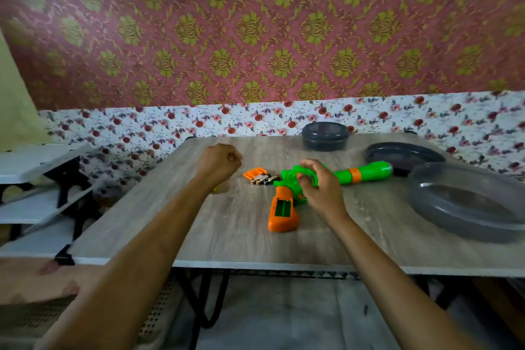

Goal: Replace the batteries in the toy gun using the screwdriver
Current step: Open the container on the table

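Note:
A green and orange toy gun (366, 172) lies on the wooden table (238, 230), barrel pointing right. Its orange grip (284, 217) points toward me, and the battery compartment (281, 205) in it is open and shows green inside. The orange compartment cover (253, 173) and several loose batteries (262, 178) lie just left of the gun. My right hand (319, 189) curls over the green body near the trigger, fingers on top and thumb on the near side. My left hand (220, 163) hovers left of the batteries as a closed fist; nothing shows in it. A yellow bit (216, 188) peeks out beneath that wrist.
A dark round lidded container (325, 136) stands at the back of the table. A dark shallow dish (403, 155) lies behind the barrel tip, and a large grey translucent bowl (466, 202) sits at the right edge. White shelves (37, 162) stand to the left. A flowered wall runs behind.

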Demonstrator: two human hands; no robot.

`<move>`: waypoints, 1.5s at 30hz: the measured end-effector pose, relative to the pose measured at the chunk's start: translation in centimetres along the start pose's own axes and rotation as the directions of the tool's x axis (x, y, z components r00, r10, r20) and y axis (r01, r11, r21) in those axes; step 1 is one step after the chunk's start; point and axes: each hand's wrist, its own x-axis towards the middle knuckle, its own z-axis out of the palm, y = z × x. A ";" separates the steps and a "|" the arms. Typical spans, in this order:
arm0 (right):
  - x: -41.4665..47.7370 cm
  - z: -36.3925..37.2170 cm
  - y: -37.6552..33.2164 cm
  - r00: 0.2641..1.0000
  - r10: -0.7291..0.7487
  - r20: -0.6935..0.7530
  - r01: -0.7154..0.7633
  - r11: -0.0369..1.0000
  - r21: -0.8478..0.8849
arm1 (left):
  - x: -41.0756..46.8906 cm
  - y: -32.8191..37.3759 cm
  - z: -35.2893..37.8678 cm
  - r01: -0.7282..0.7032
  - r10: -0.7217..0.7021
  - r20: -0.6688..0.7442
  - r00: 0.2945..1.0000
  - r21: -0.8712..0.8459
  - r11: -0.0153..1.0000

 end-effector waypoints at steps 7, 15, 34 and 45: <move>5.0 2.3 -0.9 0.968 0.037 0.248 0.056 0.933 -0.355 | 0.9 -1.5 4.0 -0.054 0.020 0.232 0.973 0.138 0.989; 8.5 6.1 -0.7 0.849 0.185 0.495 0.222 0.725 -0.652 | 3.5 -1.1 8.7 -0.059 -0.008 0.232 0.973 0.279 0.958; 9.2 9.3 0.1 0.786 0.272 0.555 0.284 0.639 -0.715 | 1.6 -4.1 6.9 -0.165 0.107 0.197 0.974 0.305 0.938; 9.6 10.4 0.1 0.867 0.217 0.448 0.193 0.683 -0.704 | 1.4 -4.1 7.3 -0.157 0.119 0.155 0.981 0.264 0.952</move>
